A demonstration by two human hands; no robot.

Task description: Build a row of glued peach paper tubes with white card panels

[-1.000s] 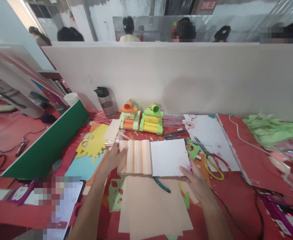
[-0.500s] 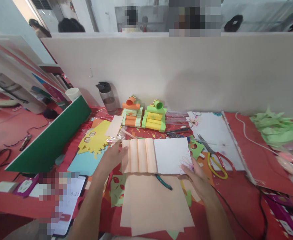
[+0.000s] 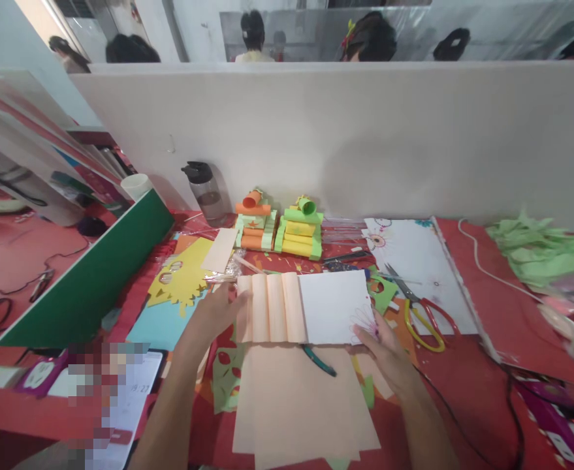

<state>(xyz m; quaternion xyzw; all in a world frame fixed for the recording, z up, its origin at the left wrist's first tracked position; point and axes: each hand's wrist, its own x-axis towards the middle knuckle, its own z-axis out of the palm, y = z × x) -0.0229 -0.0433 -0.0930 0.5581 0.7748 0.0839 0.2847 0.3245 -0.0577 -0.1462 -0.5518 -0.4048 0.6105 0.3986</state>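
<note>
My two hands hold a white card (image 3: 334,307) level above the table. Across its left half, several peach paper rolls (image 3: 277,308) lie side by side. My left hand (image 3: 225,309) grips the left end, thumb over the outermost peach strip. My right hand (image 3: 382,346) pinches the lower right corner, thumb on top beside a pink flower drawing and fingers underneath. Below the card lies a stack of peach paper sheets (image 3: 306,408). A dark teal handle (image 3: 320,361) sticks out from under the card onto that stack.
Scissors (image 3: 420,307) with red and yellow handles lie at right. Behind stand two paper tanks, one orange (image 3: 253,222) and one green-yellow (image 3: 300,228), and a water bottle (image 3: 206,196). A green board (image 3: 93,274) leans at left; a phone (image 3: 125,411) lies near it.
Both hands keep the same hold on the card, which stays nearly where it was. The whole view has shifted slightly.
</note>
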